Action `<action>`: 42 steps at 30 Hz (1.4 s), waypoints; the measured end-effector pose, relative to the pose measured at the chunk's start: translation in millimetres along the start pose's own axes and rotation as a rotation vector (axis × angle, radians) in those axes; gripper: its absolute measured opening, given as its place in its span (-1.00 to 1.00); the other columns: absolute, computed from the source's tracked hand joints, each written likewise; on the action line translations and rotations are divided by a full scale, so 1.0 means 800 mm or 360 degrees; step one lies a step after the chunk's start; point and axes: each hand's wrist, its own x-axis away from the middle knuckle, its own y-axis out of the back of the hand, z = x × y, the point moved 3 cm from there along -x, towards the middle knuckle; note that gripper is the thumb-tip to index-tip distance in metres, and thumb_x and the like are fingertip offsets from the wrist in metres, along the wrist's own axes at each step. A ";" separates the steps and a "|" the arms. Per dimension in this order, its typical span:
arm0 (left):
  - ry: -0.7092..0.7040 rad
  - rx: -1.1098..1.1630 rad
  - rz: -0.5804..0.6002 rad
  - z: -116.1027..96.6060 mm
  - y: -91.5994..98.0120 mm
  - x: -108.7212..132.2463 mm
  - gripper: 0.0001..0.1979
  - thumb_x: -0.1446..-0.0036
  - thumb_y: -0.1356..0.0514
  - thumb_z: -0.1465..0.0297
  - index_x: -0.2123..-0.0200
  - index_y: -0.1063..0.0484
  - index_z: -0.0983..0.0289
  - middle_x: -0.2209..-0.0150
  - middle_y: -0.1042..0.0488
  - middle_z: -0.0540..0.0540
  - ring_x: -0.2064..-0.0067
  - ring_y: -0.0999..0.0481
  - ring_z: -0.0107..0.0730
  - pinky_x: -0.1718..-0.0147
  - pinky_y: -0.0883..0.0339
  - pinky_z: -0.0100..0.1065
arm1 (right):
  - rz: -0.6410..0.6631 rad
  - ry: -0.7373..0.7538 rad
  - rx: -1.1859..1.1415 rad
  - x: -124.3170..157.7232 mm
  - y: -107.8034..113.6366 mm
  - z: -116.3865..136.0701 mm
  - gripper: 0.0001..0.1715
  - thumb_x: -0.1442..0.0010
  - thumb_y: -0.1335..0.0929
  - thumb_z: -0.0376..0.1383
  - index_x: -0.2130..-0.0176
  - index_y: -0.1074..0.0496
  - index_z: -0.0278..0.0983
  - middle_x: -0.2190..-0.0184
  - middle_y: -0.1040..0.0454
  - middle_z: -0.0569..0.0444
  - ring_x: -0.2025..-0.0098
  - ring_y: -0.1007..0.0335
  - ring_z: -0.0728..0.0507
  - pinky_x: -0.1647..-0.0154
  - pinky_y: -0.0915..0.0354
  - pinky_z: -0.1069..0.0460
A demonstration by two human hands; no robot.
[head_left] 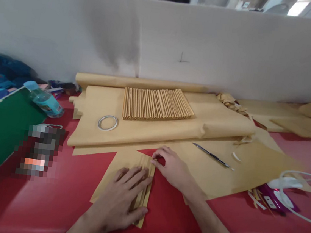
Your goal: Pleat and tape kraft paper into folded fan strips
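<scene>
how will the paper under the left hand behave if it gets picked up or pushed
The paper is probably light, as it looks like a thin sheet. Its broad, flat left part would likely flop, while the creases near its right edge may stiffen that side lengthwise. Pushed flat, it might slide fairly easily if the left hand weren't resting on it.

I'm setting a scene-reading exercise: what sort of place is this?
Likely a papercraft workbench, perhaps in a workshop: on the red table are a pleated-looking brown paper block, large brown paper sheets, and a creased paper piece under the left hand.
</scene>
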 end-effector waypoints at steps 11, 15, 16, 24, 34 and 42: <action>-0.0012 0.0013 -0.0026 0.001 -0.002 0.003 -0.31 -0.36 -0.07 -0.01 -0.45 -0.06 0.04 -0.47 -0.09 0.09 -0.45 -0.09 0.01 -0.34 0.02 0.08 | -0.0076 -0.0070 0.0009 0.002 0.000 0.003 -0.82 -0.37 -0.37 -0.15 0.23 -0.46 -0.19 0.15 -0.49 0.06 0.08 -0.42 -0.15 0.01 -0.32 -0.08; -0.0034 0.0017 -0.0069 0.002 -0.003 0.004 -0.30 -0.35 -0.08 -0.01 -0.46 -0.07 0.05 -0.47 -0.11 0.09 -0.45 -0.12 0.00 -0.35 0.02 0.04 | -0.0089 -0.0069 0.0015 0.001 -0.001 0.001 -0.82 -0.37 -0.38 -0.14 0.23 -0.45 -0.18 0.16 -0.49 0.06 0.10 -0.41 -0.14 0.04 -0.31 -0.06; -0.0036 0.0016 -0.0074 0.003 -0.003 0.004 -0.30 -0.35 -0.09 -0.01 -0.46 -0.06 0.05 -0.47 -0.11 0.09 -0.45 -0.12 0.00 -0.36 0.02 0.04 | -0.0087 -0.0071 0.0017 0.000 -0.002 -0.001 -0.82 -0.35 -0.39 -0.13 0.24 -0.44 -0.17 0.16 -0.49 0.07 0.11 -0.40 -0.14 0.06 -0.31 -0.05; -0.0045 -0.0032 -0.0050 0.001 -0.002 0.005 -0.26 -0.37 -0.08 0.04 -0.49 0.07 0.07 -0.49 -0.01 0.07 -0.47 -0.07 -0.02 -0.37 0.05 0.04 | -0.0058 -0.0052 0.0011 -0.004 -0.006 -0.004 -0.80 -0.34 -0.41 -0.11 0.22 -0.42 -0.18 0.19 -0.49 0.09 0.12 -0.38 -0.14 0.08 -0.27 -0.04; -0.0029 -0.0047 0.0013 0.001 -0.002 0.004 -0.29 -0.38 -0.06 0.04 -0.49 0.06 0.04 -0.50 0.04 0.03 -0.48 -0.02 -0.05 -0.37 0.09 0.05 | -0.0057 0.0012 0.0119 -0.001 -0.008 -0.002 -0.82 -0.36 -0.38 -0.13 0.20 -0.42 -0.18 0.16 -0.49 0.05 0.06 -0.36 -0.17 0.01 -0.28 -0.09; -0.0038 -0.0054 -0.0029 0.000 -0.001 0.004 -0.29 -0.37 -0.07 0.03 -0.48 0.04 0.05 -0.49 -0.03 0.05 -0.47 -0.07 -0.02 -0.36 0.04 0.05 | -0.0059 -0.0021 0.0155 0.003 -0.005 0.003 -0.87 -0.39 -0.37 -0.18 0.20 -0.41 -0.17 0.12 -0.46 0.07 0.08 -0.36 -0.15 0.02 -0.27 -0.07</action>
